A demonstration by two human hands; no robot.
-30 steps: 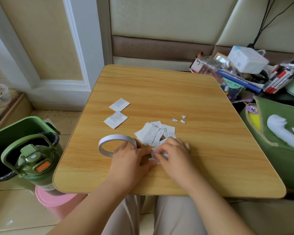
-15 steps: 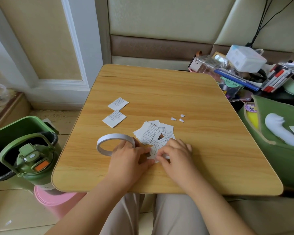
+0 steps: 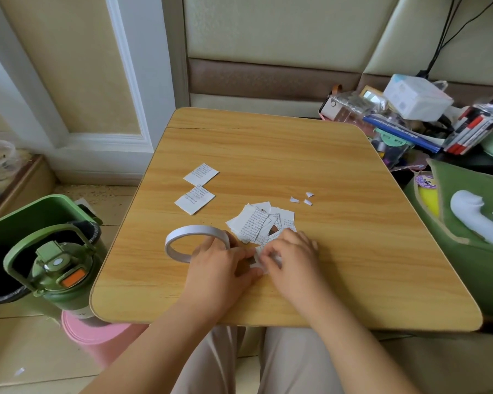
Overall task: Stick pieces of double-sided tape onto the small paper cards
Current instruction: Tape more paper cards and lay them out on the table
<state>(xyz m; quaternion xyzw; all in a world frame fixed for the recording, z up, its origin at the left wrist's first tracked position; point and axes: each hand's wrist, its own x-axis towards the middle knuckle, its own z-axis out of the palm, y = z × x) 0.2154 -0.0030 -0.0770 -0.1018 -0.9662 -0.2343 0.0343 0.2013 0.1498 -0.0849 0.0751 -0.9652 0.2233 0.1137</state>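
A white roll of double-sided tape (image 3: 182,236) lies on the wooden table (image 3: 353,251). My left hand (image 3: 219,265) grips its near right side. My right hand (image 3: 292,257) rests just right of it, fingertips pinching a small white card (image 3: 257,258) between both hands; most of that card is hidden. A loose pile of printed paper cards (image 3: 254,224) lies just beyond my hands. Two separate cards (image 3: 201,174) (image 3: 194,199) lie further left. Three tiny white scraps (image 3: 302,199) sit to the right of the pile.
A green bin (image 3: 17,223) with a green bottle (image 3: 60,274) and a pink stool (image 3: 97,334) stand at the left of the table. Stationery clutter (image 3: 410,120) and a green bag (image 3: 467,223) crowd the right side.
Both hands stay at the same spot over the small card, with only slight finger shifts. The view has tilted a little.
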